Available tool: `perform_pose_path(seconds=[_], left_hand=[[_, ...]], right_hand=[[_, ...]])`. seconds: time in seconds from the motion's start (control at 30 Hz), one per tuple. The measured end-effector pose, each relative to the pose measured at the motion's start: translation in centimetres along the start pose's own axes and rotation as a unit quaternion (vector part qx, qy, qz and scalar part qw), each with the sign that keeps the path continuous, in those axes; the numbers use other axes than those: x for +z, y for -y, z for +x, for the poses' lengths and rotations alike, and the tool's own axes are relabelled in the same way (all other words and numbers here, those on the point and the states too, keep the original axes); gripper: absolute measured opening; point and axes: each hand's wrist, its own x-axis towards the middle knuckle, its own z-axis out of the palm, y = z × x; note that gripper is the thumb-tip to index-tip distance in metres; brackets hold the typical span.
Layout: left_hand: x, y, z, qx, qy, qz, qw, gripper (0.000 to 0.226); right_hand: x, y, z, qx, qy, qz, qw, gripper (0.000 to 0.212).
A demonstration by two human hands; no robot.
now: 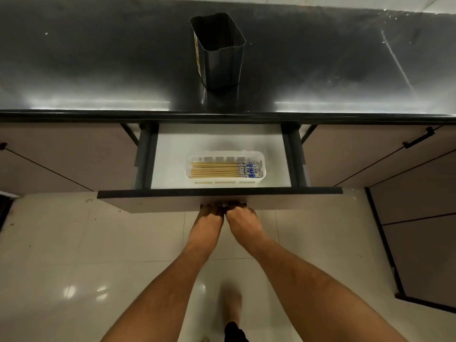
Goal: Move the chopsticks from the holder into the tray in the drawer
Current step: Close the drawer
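Two hands meet at the middle of the drawer (219, 193) front, side by side and touching. The left hand (208, 219) and the right hand (243, 218) both have their fingers curled up under the lower edge of the front panel, gripping it; the fingertips themselves are hidden in shadow, so how deep the hold goes I cannot tell.

The chopsticks (223, 169) already lie in the white tray (225, 180), which sits toward the front of the open drawer, tips to the left and blue-patterned ends to the right. The dark holder (218, 51) stands upright on the black counter (98, 58), well behind the drawer, and nothing shows above its rim.

Judging from that, the moving looks done and the step in hand is shutting the drawer. To do it well, the person should push straight and level with both hands so the drawer runs true on its side rails, go gently so the tray does not slide and the bundle does not scatter, and slip the fingers out from under the panel before it meets the cabinet.

Counting: one holder, one tray, one open drawer. The chopsticks lie packed too tightly to count singly; it is one bundle of many.
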Motion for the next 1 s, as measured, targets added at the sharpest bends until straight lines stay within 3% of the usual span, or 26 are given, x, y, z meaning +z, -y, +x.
perform_pose_path(seconds=[0.13, 0.5, 0.6, 0.7, 0.77, 0.9, 0.97, 1.0], left_hand=[[-2.0, 0.0, 4.2, -0.03, -0.016, 0.002, 0.999, 0.029], [-5.2, 1.5, 14.7, -0.081, -0.059, -0.017, 0.995, 0.018], [-5.8, 2.1, 17.4, -0.073, -0.082, -0.028, 0.994, 0.024], [-5.2, 2.8, 19.8, -0.017, -0.12, 0.016, 0.993, 0.053], [-5.1, 3.2, 20.6, -0.032, -0.106, 0.014, 0.994, 0.06], [-5.5, 3.6, 21.5, -0.02, -0.155, -0.086, 0.984, 0.025], [-5.9, 3.5, 22.1, -0.043, -0.152, -0.043, 0.987, 0.029], [-6.2, 3.4, 22.2, -0.072, -0.138, -0.072, 0.985, 0.034]], right_hand=[[-1.5, -1.2, 3.7, -0.005, -0.005, 0.006, 1.0, 0.019], [-5.2, -4.9, 13.5, -0.026, -0.031, 0.011, 0.999, 0.016], [-5.8, -5.8, 16.2, -0.012, -0.012, 0.012, 1.0, 0.022], [-6.2, -6.4, 18.7, 0.004, 0.032, 0.017, 0.999, 0.043], [-6.2, -6.6, 19.8, 0.009, 0.035, -0.027, 0.999, 0.048], [-6.2, -6.7, 21.0, 0.038, 0.02, -0.037, 0.998, 0.045], [-6.3, -6.6, 21.4, 0.048, 0.001, -0.041, 0.998, 0.036], [-6.4, -6.6, 21.7, 0.048, -0.012, -0.044, 0.998, 0.032]])
